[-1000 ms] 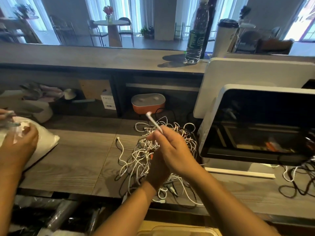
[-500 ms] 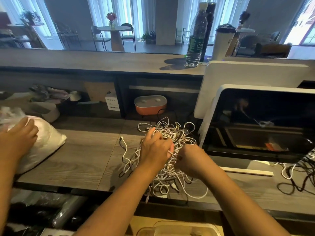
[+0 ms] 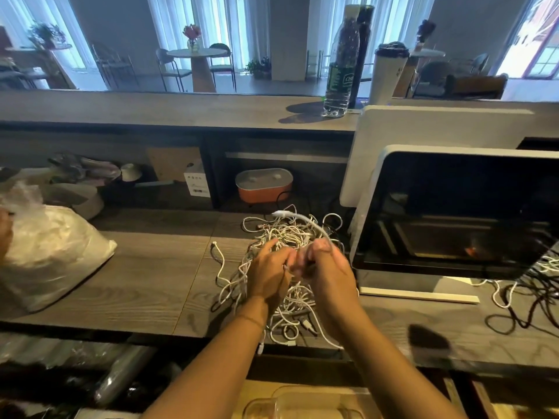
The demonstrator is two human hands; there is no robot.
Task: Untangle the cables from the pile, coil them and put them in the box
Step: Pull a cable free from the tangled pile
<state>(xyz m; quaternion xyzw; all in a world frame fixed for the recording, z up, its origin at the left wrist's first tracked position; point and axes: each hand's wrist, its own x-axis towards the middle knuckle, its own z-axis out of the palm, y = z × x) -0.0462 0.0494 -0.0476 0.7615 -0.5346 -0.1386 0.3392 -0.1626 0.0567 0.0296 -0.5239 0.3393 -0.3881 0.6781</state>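
1. Right hand [image 3: 329, 276] curls round one white cable [image 3: 302, 217], which arcs out of the fist toward 11 o'clock and ends in a plug.
2. Left hand [image 3: 267, 275] meets it from 9 o'clock; blur hides whether its fingers pinch the cable or only touch it.
3. Both hands hover over one pile [image 3: 290, 234] of tangled white cables on the desk [image 3: 136, 282]; the strands are too knotted to count.
4. One clear box [image 3: 305, 399] at 6 o'clock is cut off by the bottom edge.
5. A third hand [image 3: 4, 234], cropped at 9 o'clock, touches one plastic bag [image 3: 54, 255].
6. One monitor [image 3: 453, 213] stands at 3 o'clock of the pile; one bottle [image 3: 340, 71] and one cup [image 3: 390, 74] stand at 12 o'clock.
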